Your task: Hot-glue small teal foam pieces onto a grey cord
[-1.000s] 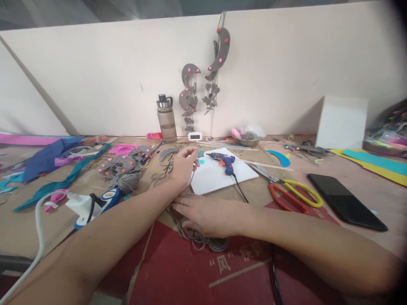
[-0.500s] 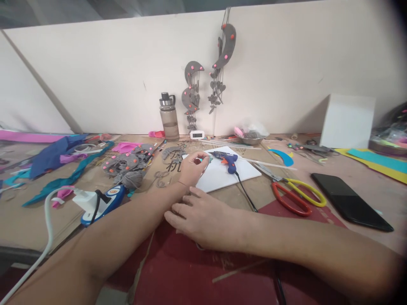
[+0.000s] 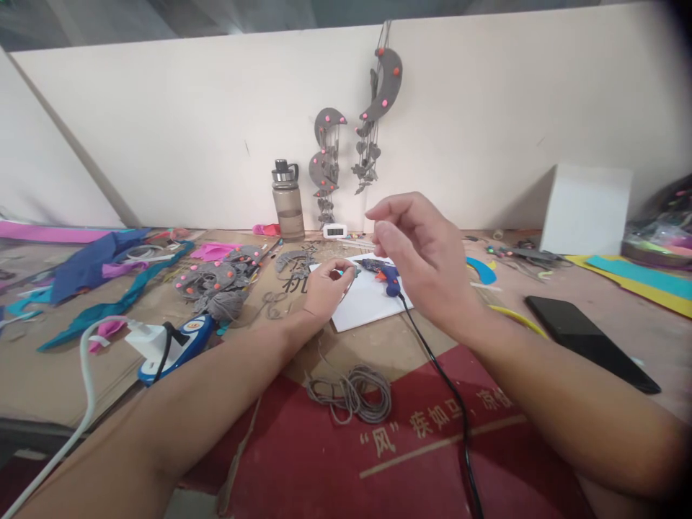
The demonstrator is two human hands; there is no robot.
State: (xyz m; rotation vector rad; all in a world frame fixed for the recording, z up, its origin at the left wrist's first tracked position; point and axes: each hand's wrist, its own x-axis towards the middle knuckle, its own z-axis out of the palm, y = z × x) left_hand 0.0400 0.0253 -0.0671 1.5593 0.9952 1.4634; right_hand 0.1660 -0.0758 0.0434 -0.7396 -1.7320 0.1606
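My left hand rests over the left edge of a white board, thumb and fingers pinched on a small teal-green piece that is mostly hidden. My right hand is raised above the board, its thumb and index fingertip a little apart and nothing visible between them. Below it on the board lies a blue hot glue gun, its black cord running toward me. A loose coil of grey yarn sits on the red printed cardboard between my forearms.
At left are a power strip, felt scraps and grey decorated pieces. A bottle and small digital clock stand at the back. Moon-shaped hangings hang against the wall. A phone lies right; scissors are partly covered.
My right hand has lifted from beside my left wrist, up and to the right above the board. The yarn coil beneath it has come into view. My left hand stays put.
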